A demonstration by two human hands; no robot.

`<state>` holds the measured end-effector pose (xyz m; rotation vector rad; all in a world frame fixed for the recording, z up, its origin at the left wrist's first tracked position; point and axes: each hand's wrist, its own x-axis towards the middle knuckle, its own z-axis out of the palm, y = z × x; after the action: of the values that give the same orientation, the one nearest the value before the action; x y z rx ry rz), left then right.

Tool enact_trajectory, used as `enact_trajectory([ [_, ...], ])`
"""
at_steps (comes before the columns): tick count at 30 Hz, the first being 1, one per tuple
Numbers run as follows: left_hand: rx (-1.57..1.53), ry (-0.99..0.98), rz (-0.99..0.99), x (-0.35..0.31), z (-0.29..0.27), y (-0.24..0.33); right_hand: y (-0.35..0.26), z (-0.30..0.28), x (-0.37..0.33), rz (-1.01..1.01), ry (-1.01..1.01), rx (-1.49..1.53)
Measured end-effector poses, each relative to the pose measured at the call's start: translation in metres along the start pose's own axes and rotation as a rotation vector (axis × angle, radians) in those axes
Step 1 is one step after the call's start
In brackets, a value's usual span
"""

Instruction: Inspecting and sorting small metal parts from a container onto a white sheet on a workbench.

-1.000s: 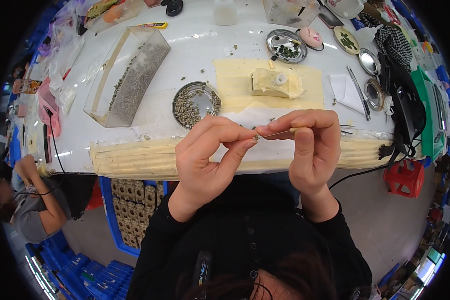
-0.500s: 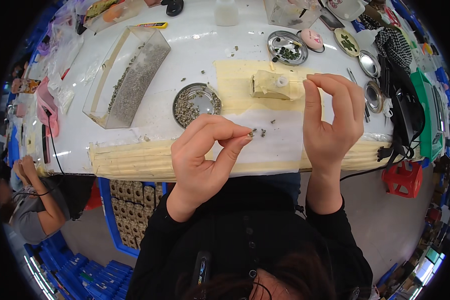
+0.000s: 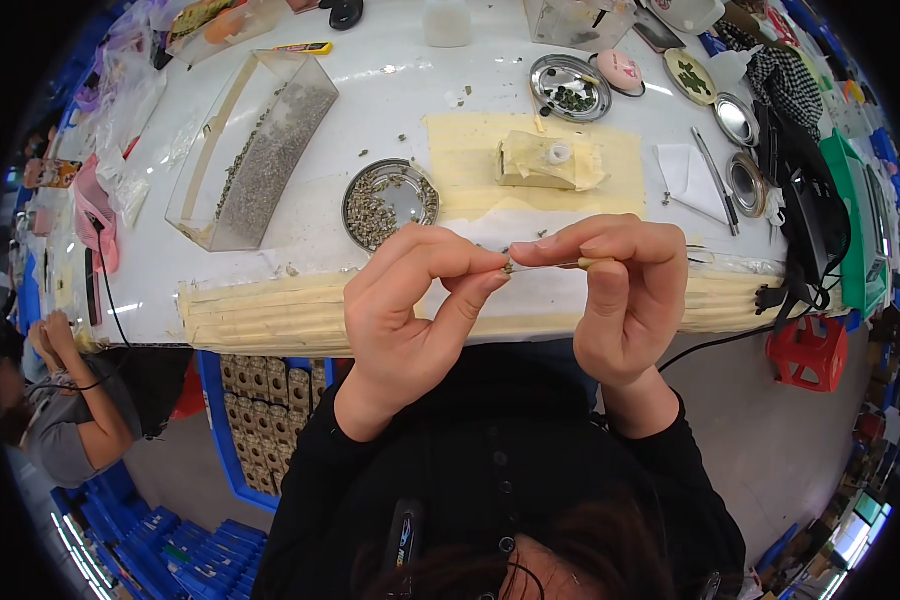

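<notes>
My left hand (image 3: 405, 310) pinches a tiny metallic part (image 3: 508, 268) between thumb and forefinger. Opposite it, my right hand (image 3: 635, 285) grips a thin needle-like tool (image 3: 555, 266) with a pale yellow end. The tool's tip reaches the tiny part; whether it touches cannot be told. Just beyond my left hand, a round metal dish (image 3: 391, 206) holds many similar small parts. A tape-wrapped block (image 3: 540, 165) with a small white nozzle-like cup on top rests on yellow paper, beyond my right hand. White paper lies under my fingers.
A clear bin (image 3: 260, 160) of small parts stands at the left. Farther right are a dish (image 3: 570, 88) of dark green pieces, a pink round object (image 3: 620, 72) and a pen-like tool (image 3: 715, 180). Below the table edge sits a blue crate (image 3: 220, 430). A co-worker's arm (image 3: 95, 420) shows at far left.
My right hand has come down and left from beside the taped block, bringing the needle-like tool to the tiny part. My left hand has stayed nearly still, pinching it.
</notes>
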<state>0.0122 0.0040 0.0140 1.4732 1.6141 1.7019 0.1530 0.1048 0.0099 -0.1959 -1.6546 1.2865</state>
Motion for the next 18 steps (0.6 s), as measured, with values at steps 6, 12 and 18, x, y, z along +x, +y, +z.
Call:
enact_trajectory([
  [6, 0.004, -0.006, 0.016, -0.0004, 0.0007, 0.0017, -0.0019, 0.0001, -0.0021, 0.011, 0.004, -0.014],
  [12, 0.008, -0.011, 0.018, -0.0012, 0.0003, 0.0033, -0.0034, 0.0009, -0.0029, 0.005, 0.005, -0.023],
  [18, 0.026, 0.026, 0.086, 0.0011, 0.0018, 0.0003, -0.0034, 0.0006, -0.0038, -0.003, 0.003, -0.039],
])
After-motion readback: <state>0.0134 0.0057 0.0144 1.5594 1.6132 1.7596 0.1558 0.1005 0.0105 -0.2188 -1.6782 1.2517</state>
